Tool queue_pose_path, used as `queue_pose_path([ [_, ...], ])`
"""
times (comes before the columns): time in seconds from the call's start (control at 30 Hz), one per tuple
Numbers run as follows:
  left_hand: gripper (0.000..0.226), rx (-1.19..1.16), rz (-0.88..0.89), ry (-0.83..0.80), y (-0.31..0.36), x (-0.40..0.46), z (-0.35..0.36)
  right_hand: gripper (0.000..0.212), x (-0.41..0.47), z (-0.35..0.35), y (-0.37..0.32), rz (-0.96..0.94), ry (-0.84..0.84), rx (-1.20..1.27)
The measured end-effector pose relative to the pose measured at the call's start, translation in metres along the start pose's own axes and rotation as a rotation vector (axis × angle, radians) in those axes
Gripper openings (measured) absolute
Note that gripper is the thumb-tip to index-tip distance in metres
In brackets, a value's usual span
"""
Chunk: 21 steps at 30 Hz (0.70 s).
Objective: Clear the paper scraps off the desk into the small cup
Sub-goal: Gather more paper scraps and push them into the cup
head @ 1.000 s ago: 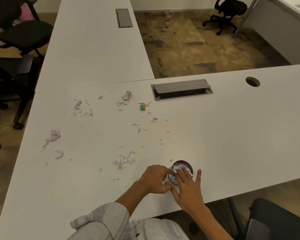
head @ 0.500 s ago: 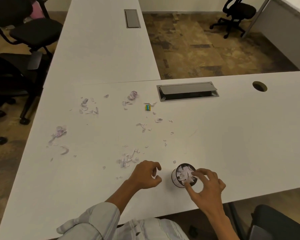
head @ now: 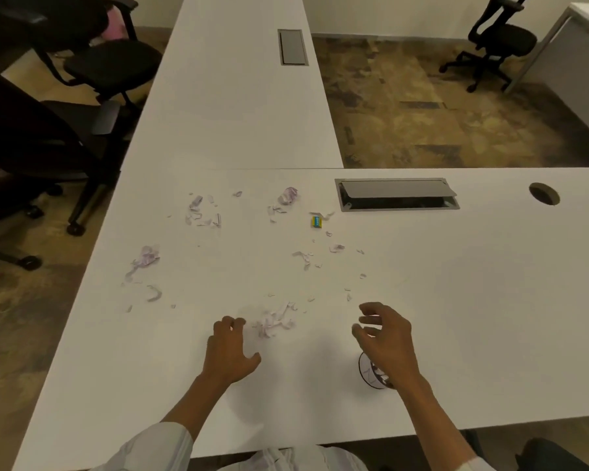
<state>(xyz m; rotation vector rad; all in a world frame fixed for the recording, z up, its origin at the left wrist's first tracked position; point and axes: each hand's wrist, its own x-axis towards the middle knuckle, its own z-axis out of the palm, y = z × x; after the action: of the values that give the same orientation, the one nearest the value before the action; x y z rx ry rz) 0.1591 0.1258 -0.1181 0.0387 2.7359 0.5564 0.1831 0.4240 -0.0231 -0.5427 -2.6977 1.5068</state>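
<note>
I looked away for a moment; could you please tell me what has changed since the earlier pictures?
Both hands left the small cup: the left hand moved left beside the nearest scrap pile, the right hand lifted clear, empty. The cup and the scattered scraps stayed put.

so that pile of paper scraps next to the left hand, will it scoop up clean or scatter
The scrap pile is thin, curled, torn bits lying loose, so it will probably feel near weightless and floppy. Pushed by the left hand, it would likely spread, not slide as one clump. Tiny flecks may stay flat on the desk.
</note>
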Motion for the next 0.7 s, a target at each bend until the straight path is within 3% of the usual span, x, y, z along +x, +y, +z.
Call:
queue_pose_path([
  [0.2, 0.093, 0.037, -0.129, 0.004, -0.031, -0.006, -0.002, 0.074, 0.070, 0.052, 0.006, 0.189, -0.284, -0.372],
  [0.33, 0.103, 0.029, -0.152, 0.034, -0.052, -0.006, -0.009, 0.089, 0.094, 0.084, 0.017, 0.200, -0.353, -0.459],
  [0.7, 0.106, 0.001, -0.292, 0.107, -0.128, 0.040, -0.051, 0.079, 0.196, 0.133, -0.041, -0.056, -0.352, -0.534],
])
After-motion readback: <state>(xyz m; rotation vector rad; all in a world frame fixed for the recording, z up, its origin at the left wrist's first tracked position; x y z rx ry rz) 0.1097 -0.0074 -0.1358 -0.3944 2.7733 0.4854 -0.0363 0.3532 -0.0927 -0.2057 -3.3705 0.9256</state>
